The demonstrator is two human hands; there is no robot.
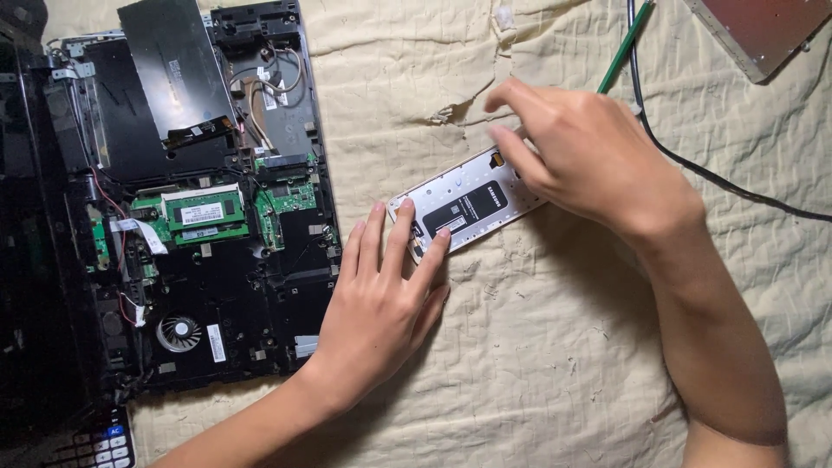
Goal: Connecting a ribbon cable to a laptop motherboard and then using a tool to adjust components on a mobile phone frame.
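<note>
I am pinning the near end of the opened phone (468, 206) with my left hand (381, 303), fingers spread flat and pressing on its lower corner, palm resting on the cream cloth (537, 364) just below it. The phone is lying back-side up on that cloth, cover off, a white frame with a black battery in the middle, tilted so its far end is rising toward the upper right. My right hand (589, 152) is working at that far end, forefinger and thumb curled down to the phone's top edge; I cannot tell whether they are pinching a small part or only prising at the frame, since the fingertips are hiding the spot.

To do this well, I judge I should be keeping the left fingers off the battery and on the frame, holding the phone steady without bending it, and easing with the right fingertips rather than yanking, since the cloth is soft and the phone could slide.

Left of the phone, a dismantled laptop (199, 217) is lying open, its green boards and round fan exposed, a calculator (108, 442) just nearer than it. Beyond the phone, a green stick (626, 43) is poking out past my right hand beside a black cable (693, 165), and a flat metal-edged panel (763, 30) is sitting furthest off.
</note>
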